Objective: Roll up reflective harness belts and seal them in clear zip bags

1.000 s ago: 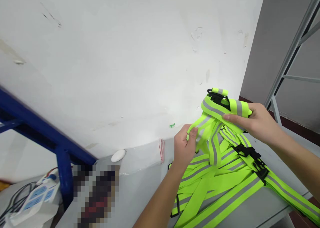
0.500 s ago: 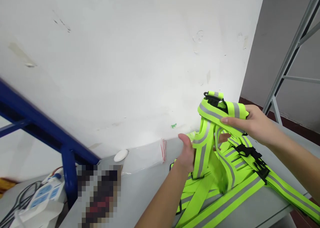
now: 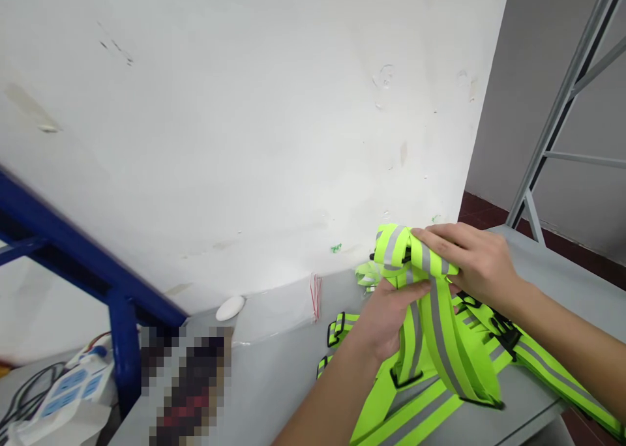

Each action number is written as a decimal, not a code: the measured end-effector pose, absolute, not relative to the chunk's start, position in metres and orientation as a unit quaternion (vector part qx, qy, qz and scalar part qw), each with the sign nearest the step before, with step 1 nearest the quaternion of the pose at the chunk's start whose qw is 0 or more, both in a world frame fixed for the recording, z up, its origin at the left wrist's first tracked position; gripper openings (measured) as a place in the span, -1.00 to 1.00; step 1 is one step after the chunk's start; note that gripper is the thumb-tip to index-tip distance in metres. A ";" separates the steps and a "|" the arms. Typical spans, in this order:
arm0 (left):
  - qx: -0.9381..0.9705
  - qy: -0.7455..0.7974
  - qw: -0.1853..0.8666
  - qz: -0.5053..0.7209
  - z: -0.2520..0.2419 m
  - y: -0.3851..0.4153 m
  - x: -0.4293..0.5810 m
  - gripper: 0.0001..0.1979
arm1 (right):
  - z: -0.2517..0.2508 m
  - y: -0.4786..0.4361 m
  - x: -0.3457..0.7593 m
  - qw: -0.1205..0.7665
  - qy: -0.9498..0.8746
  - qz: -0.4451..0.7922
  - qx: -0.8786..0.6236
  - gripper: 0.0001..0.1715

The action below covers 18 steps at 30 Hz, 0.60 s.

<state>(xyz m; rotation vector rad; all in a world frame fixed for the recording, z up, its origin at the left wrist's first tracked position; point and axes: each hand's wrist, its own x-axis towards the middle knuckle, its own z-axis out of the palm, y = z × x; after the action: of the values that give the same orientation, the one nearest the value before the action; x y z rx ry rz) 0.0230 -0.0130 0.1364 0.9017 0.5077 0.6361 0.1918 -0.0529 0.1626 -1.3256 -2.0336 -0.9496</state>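
Observation:
Both hands hold one neon-yellow reflective strap harness [image 3: 443, 328] with grey stripes above the grey table. My left hand [image 3: 384, 319] is closed around its hanging straps, thumb across the front. At the folded upper bundle, my right hand [image 3: 476, 257] grips with its fingers over the top; some fingertips are hidden behind the fabric. Loose strap ends with black sliders dangle below. Beneath lie more yellow reflective straps [image 3: 415, 413], with black buckles [image 3: 506, 335] close to my right forearm.
Clear plastic bags [image 3: 274, 312] with red-edged seals lie on the grey table [image 3: 264, 381], near a white oval object [image 3: 230, 308]. At left are a blue metal frame [image 3: 124, 341] and a white power strip [image 3: 73, 394]. A grey metal frame [image 3: 557, 126] stands at right.
My right hand has turned over and folded the top of the harness down toward my left hand. The bundle sits lower, and its strap ends now hang further to the right.

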 end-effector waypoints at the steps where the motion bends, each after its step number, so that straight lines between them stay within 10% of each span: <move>1: 0.433 0.238 0.813 0.309 0.136 -0.014 0.022 -0.66 | 0.159 -0.052 0.192 0.251 -0.752 -0.377 -0.480 -0.26; 11: 0.289 0.244 0.853 0.361 0.111 -0.028 -0.005 -0.40 | 0.127 -0.047 0.158 0.251 -0.788 -0.394 -0.402 -0.57; 18: 0.293 0.306 0.797 0.431 0.105 -0.019 -0.021 -0.44 | 0.113 -0.054 0.146 0.240 -0.881 -0.129 -0.386 -0.20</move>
<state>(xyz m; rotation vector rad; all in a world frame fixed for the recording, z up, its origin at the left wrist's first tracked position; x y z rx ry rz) -0.0210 -0.0190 0.1046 0.6295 0.6568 0.9247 0.1459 -0.0535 0.1135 -1.0569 -2.4108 -0.3532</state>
